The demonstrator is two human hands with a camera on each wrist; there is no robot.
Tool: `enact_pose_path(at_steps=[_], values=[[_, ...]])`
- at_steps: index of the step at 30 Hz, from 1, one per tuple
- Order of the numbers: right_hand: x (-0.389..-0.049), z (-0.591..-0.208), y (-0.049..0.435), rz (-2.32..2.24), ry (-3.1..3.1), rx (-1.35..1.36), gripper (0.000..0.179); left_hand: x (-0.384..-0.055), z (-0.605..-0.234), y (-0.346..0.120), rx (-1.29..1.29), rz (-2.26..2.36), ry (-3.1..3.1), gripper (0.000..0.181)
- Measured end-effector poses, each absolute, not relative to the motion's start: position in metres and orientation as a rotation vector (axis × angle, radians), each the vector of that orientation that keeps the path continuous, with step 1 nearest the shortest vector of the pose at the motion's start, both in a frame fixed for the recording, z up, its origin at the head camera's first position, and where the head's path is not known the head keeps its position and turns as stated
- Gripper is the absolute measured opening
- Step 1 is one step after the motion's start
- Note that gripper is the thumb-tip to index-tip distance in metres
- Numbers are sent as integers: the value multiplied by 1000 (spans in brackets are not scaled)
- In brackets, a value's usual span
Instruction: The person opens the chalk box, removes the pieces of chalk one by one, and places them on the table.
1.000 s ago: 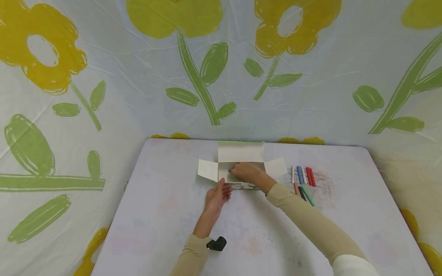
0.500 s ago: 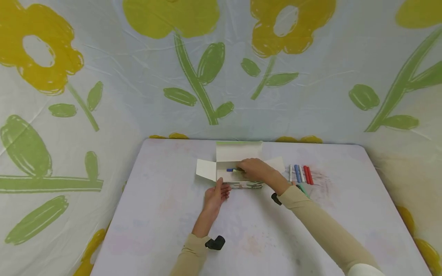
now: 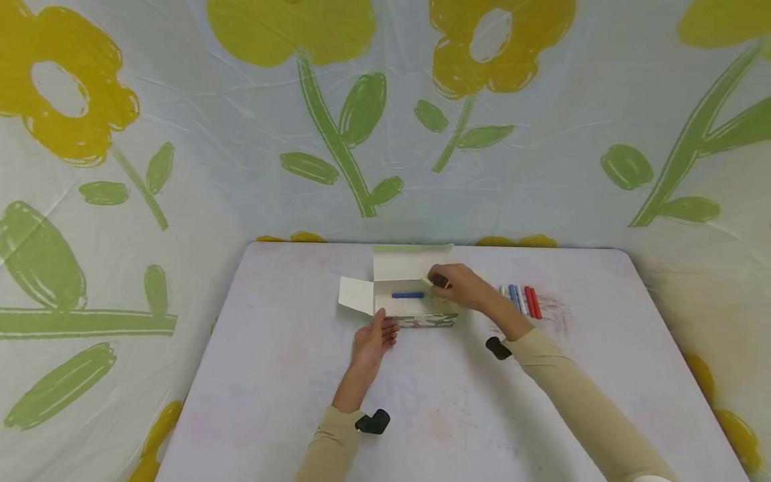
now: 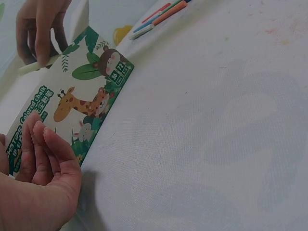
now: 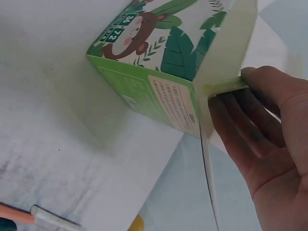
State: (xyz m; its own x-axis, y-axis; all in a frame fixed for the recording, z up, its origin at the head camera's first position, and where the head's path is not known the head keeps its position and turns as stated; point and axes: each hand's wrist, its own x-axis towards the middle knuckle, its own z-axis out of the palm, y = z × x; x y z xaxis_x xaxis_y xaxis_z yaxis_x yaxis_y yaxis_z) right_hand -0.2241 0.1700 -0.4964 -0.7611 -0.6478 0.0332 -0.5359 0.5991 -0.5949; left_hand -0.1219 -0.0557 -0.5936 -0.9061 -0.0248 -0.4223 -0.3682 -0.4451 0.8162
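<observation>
A cardboard box of coloured chalk (image 3: 421, 322) lies on the table with its flaps spread, its front printed with animals and leaves. My right hand (image 3: 465, 286), over the box's right end, pinches a pale yellow-green chalk stick (image 5: 225, 86) between thumb and fingertips. In the right wrist view that stick overlaps the box's rim beside a side flap. Inside the box a blue chalk stick (image 3: 407, 295) lies crosswise. At the front left corner, my left hand (image 3: 369, 345) rests relaxed fingers against the printed front (image 4: 72, 103), its thumb up at the rim.
Several loose chalk sticks (image 3: 531, 302) in red, white and blue lie right of the box, partly behind the right forearm. An orange stick (image 4: 168, 17) and others show near them. A flowered cloth (image 3: 530, 167) rises behind the table (image 3: 289, 402).
My right hand has risen from inside the box and moved right with the pale yellow-green chalk stick. The blue chalk stick now shows fully in the box. My left hand stays in place.
</observation>
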Motion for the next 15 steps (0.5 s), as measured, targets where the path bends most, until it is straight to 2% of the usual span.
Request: enact_pose_path(at_steps=[10,15], values=[[-218,-495,204,-1167,2674,-902,20,-123,-595,-56,-549,2456,1510,50],[-210,-487,221,-1228,2679,-778,21,-123,-595,-57,-540,2452,1522,49]])
